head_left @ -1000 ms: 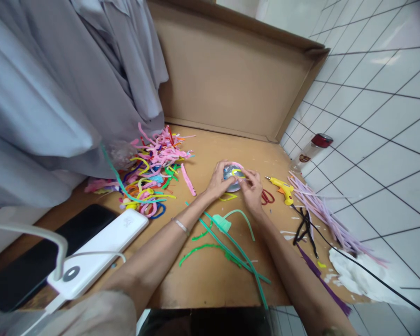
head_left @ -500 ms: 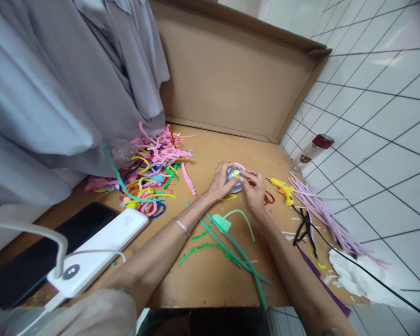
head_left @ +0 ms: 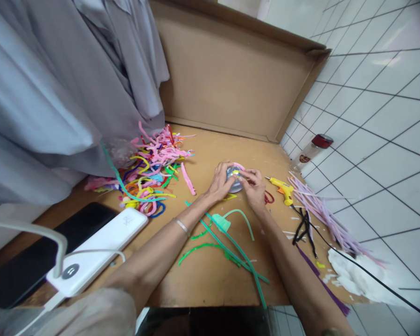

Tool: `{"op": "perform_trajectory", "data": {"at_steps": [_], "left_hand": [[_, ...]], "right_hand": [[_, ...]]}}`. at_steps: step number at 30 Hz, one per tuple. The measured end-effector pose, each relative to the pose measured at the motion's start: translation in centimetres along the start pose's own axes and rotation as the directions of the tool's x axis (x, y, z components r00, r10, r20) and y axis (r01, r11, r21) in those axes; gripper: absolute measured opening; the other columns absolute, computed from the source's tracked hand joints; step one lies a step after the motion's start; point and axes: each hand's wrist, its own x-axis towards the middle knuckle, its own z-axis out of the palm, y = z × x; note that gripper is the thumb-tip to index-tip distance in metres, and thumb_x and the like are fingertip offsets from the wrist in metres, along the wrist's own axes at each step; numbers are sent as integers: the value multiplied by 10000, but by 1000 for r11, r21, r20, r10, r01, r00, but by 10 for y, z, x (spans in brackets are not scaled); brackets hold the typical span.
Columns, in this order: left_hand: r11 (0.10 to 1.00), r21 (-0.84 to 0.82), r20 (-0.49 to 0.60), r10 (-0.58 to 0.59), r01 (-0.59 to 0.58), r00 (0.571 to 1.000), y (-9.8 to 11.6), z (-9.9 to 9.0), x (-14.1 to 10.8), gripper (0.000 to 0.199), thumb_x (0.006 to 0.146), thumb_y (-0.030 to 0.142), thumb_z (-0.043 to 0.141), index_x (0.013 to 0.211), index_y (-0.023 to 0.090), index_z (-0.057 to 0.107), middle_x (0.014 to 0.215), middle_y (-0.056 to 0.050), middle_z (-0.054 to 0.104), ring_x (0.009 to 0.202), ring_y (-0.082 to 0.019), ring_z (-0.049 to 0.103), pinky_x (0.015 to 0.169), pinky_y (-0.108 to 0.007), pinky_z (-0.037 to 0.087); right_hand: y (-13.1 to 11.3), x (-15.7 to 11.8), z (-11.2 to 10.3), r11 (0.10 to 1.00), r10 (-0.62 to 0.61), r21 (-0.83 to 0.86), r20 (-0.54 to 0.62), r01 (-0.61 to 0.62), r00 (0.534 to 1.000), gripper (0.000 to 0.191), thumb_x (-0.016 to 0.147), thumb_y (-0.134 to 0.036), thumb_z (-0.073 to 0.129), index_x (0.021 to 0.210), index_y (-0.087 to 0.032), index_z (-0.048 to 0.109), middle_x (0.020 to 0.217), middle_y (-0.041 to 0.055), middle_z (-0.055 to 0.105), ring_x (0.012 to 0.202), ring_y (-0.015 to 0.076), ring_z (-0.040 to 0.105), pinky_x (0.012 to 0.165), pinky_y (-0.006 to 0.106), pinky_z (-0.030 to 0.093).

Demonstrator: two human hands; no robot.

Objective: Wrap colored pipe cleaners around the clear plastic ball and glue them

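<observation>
A small round disc (head_left: 235,189), greyish and shiny with a pink-lilac rim, lies between my hands above the table. At its middle is a small yellow piece (head_left: 234,173). My left hand (head_left: 220,181) is closed about the disc's left side, its thumb reaching in over the front. From the right, my right hand (head_left: 254,186) closes on the disc, fingertips bent in beside the yellow piece. My fingers hide part of both. Just below lies a yellow pipe cleaner piece (head_left: 230,197), and a red loop (head_left: 269,198) is by my right wrist.
A pile of coloured pipe cleaners (head_left: 161,154) lies left. Green stems (head_left: 243,249) and a mint-green piece (head_left: 221,222) lie between my forearms. A yellow glue gun (head_left: 283,190), lilac pipe cleaners (head_left: 327,217) and white fluff (head_left: 353,270) sit right; a white power bank (head_left: 101,247) left.
Almost nothing differs. Both hands stay on the disc, with only a very slight shift of the fingers and of the whole view.
</observation>
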Motion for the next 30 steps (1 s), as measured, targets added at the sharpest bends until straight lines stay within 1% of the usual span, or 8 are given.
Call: {"op": "perform_trajectory", "data": {"at_steps": [4,8,13,16,24,30], "left_hand": [[1000,25,-23,-2,2,1000,1,3,0,352,922,339,472,1234,179,505,1374,-173,537,1362,-291,471,1175,-512,331],[999,38,-27,-1,2,1000,0,4,1,338,924,321,456,1230,186,503,1376,-167,539,1353,-282,477,1169,-511,339],[999,37,-26,-15,16,1000,-2,5,2,336,914,301,461,1227,191,517,1368,-155,550,1345,-277,486,1172,-504,344],[999,21,-43,-23,24,999,-4,7,3,333,895,279,471,1211,195,531,1349,-148,570,1334,-284,496,1165,-513,351],[999,-16,-105,-35,34,994,-9,10,4,324,836,239,511,1155,209,562,1334,-129,603,1320,-282,530,1137,-514,411],[996,-75,-110,-61,52,992,-10,10,5,324,815,231,534,1137,212,571,1335,-125,605,1335,-282,522,1149,-505,398]], "right_hand": [[-1,0,-1,1000,-2,14,15,1,1000,205,808,-400,734,954,-289,824,1020,63,630,992,214,617,811,357,559],[1,0,-1,1000,-10,5,18,10,1000,211,811,-412,731,961,-294,822,1034,61,633,1013,218,613,811,356,560],[4,1,0,999,-49,-2,39,49,998,190,830,-376,717,971,-305,823,1058,62,628,1037,221,609,929,406,545],[4,1,-1,997,-69,-16,51,70,996,192,847,-370,703,985,-309,822,1060,62,626,1055,225,606,972,419,528],[2,2,-2,997,-67,-29,88,70,994,212,858,-376,691,1011,-303,818,1075,66,625,1080,232,602,983,425,518],[2,2,-1,996,-81,-27,80,83,994,199,849,-346,695,1000,-305,819,1067,68,622,1067,235,609,970,430,524]]}}
